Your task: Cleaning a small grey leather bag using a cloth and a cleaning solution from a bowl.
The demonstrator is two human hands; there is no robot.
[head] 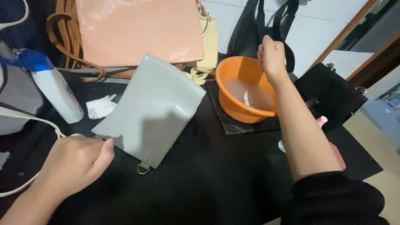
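- The grey bag (pixel 152 110) lies flat on the black table (pixel 216 183), a little left of the orange basin (pixel 246 91), its metal ring toward the person.
- The left hand (pixel 77 162) rests at the bag's near left corner, fingers curled together, thumb touching the edge; it seems to steady the bag.
- The right hand (pixel 271 58) hangs over the basin, which holds cloudy water, fingers closed; I cannot tell what it pinches.
- I judge the step is wetting or fetching something from the basin; the next move needs bringing that hand left to the bag.
- Far left of the basin stand a white bottle (pixel 56 91) and a crumpled tissue (pixel 100 107).
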